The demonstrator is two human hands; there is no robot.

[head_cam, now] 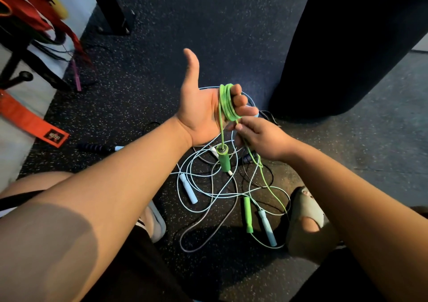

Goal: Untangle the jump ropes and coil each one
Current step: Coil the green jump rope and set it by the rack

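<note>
My left hand (203,107) is raised palm up with the thumb out, and several turns of the green jump rope (225,102) are wound round its curled fingers. One green handle (223,159) hangs on the cord below that hand. My right hand (257,134) pinches the loose green cord just under the coil. The cord runs down to the other green handle (248,213) on the floor. A light blue rope (201,185) with its handles (188,189) (267,227) lies tangled with a thin black rope (259,179) on the speckled floor.
A big black punching bag (347,42) stands at the right. A rack with red and orange bands (34,21) and a black post (108,5) are at the left. A dark ribbed handle (97,148) lies on the floor. Feet in sandals (308,220) flank the pile.
</note>
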